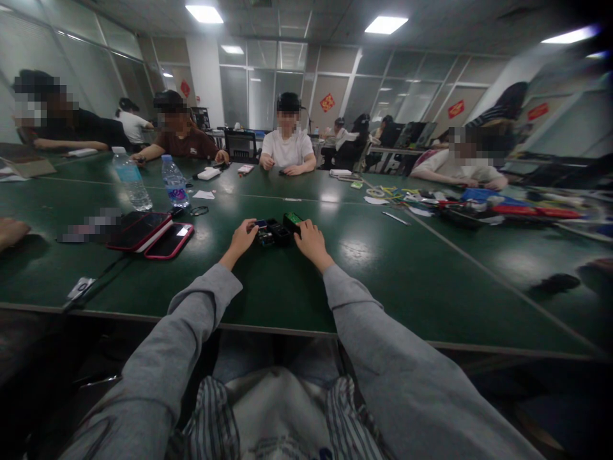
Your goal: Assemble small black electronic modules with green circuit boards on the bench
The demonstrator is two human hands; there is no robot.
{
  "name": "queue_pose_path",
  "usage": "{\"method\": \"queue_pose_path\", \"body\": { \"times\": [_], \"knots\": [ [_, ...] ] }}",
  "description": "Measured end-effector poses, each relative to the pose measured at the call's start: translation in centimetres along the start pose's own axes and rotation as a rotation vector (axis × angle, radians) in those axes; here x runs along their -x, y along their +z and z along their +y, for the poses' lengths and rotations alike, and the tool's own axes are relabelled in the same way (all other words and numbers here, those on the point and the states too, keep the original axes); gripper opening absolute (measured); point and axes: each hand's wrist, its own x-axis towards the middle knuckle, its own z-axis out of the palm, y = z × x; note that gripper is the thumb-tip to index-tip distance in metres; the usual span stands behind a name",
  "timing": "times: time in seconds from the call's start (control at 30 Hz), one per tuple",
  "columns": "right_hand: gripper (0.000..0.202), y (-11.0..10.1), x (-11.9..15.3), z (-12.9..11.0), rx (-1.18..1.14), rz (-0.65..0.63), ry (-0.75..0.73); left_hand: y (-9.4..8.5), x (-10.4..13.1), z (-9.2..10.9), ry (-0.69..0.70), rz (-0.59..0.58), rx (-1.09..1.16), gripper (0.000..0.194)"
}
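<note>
On the green table (287, 287) lie several small dark electronic parts between my two hands. My left hand (243, 239) touches the left side of a small device with a bluish top (261, 224), its fingers bent together. A black part (278, 232) sits in the middle. Beside it, a black piece with a green circuit board (292, 220) stands slightly tilted, and my right hand (310, 240) has its fingers on that piece's right edge. The fingertips are small in view, so the exact grip is hard to see.
Two water bottles (130, 179) (174, 183), a red-edged case (138, 231) and a phone (169, 241) are at left. Cables and tools (517, 207) lie at right, with a pen (396, 218). Other people sit across the table; a person's hand (12, 234) rests at far left.
</note>
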Motion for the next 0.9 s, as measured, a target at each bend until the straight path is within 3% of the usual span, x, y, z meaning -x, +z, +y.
{"method": "queue_pose_path", "body": {
  "times": [0.1,0.43,0.6,0.7,0.9],
  "knots": [
    [0.030,-0.4,0.0,-0.2,0.013,0.002,0.021,0.0,0.0,0.0,0.001,0.002,0.003,0.035],
    [0.045,-1.1,0.5,-0.5,0.072,-0.101,-0.011,0.0,0.1,-0.1,0.015,-0.016,0.015,0.036],
    [0.036,-1.9,0.6,-0.9,0.096,-0.091,0.040,0.0,0.0,-0.2,0.010,-0.004,0.014,0.036],
    [0.028,-2.3,0.3,-0.7,0.074,-0.028,0.093,0.0,-0.2,-0.4,-0.002,-0.001,0.029,0.035],
    [0.034,-1.9,-0.3,0.7,0.019,0.165,0.160,0.0,-0.5,-0.7,-0.023,0.034,0.042,0.034]
  ]
}}
